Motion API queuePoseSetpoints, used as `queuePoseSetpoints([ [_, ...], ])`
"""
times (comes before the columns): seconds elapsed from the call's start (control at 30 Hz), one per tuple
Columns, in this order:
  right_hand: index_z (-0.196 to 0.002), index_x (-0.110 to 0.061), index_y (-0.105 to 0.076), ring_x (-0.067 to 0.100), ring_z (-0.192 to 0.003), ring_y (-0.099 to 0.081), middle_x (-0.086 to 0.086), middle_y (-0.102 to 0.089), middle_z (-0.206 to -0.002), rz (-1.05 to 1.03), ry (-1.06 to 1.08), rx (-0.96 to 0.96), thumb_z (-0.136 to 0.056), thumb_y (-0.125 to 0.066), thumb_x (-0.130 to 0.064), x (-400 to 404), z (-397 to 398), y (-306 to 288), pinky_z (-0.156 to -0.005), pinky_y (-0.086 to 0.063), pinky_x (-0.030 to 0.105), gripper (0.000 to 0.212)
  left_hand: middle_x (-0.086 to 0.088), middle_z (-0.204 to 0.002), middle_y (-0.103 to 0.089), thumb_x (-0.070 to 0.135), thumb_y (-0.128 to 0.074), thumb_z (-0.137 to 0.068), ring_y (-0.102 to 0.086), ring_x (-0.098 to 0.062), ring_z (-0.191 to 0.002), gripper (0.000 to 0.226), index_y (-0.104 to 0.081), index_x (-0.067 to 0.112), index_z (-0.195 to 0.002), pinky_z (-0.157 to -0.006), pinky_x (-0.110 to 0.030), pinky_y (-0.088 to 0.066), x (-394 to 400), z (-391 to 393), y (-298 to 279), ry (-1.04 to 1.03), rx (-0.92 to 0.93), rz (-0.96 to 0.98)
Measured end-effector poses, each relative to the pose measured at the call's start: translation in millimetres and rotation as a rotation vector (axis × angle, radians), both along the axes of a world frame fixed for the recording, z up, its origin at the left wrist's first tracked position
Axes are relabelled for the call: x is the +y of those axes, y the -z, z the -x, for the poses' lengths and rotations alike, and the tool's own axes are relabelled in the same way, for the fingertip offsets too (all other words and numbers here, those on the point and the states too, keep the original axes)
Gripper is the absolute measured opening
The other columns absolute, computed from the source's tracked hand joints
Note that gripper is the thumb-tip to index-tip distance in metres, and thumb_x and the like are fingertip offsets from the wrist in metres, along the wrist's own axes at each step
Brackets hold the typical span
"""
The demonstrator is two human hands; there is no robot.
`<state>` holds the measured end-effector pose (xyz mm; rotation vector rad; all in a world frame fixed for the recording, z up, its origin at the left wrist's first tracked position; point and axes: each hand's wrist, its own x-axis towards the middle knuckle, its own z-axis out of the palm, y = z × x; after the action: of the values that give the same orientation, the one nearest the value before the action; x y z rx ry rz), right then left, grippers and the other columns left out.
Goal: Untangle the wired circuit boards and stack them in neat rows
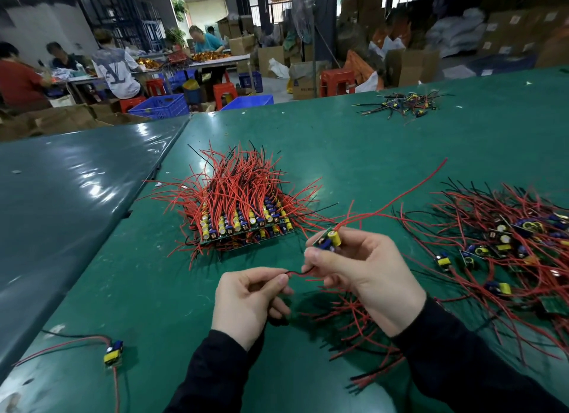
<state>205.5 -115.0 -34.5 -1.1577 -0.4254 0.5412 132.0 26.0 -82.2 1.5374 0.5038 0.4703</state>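
Straightening leads | circuit board [327, 241] is pinched in right hand [363, 274], above bench middle | black wire [300, 273] is gripped by left hand [249, 301] | gentle, steady pull advised before stacking on rows [246, 224]

the lower layers of the stacked boards [246, 227] lie hidden beneath the top row and its upright red wires. the tangled pile [505, 243] runs off the right edge. the right hand [363, 274] covers most of the held board [328, 240], and the wires under that wrist sit in shadow. the far cluster [403, 103] is too small to sort into parts. both sleeves [480, 366] are cut by the bottom edge.
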Motion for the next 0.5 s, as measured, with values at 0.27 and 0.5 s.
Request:
queuePoseSetpoints([
  [0.27,-0.076,-0.007,-0.068,0.011,-0.055,-0.066,0.007,-0.069,-0.066,-0.101,0.182,0.136,-0.058,-0.072,-0.013,-11,-25,-8,-0.046,-0.046,0.012,0.019,-0.009,-0.059,-0.068,0.006,-0.069,-0.080,-0.057,-0.012,-0.044,0.018,-0.072,0.008,-0.063,-0.037,-0.019,-0.040,1,4,-10,0.103,-0.038,-0.017],
  [0.5,-0.077,-0.008,-0.068,0.007,-0.052,-0.063,0.002,-0.068,-0.063,-0.026,0.173,0.229,-0.060,-0.071,-0.012,-11,-32,-3,-0.045,-0.046,0.011,0.017,-0.002,-0.057,-0.068,0.026,-0.073,-0.071,-0.060,-0.008,-0.050,0.011,-0.077,0.017,-0.072,-0.054,-0.018,-0.048,1,16,-24,0.608,-0.193,-0.088],
])
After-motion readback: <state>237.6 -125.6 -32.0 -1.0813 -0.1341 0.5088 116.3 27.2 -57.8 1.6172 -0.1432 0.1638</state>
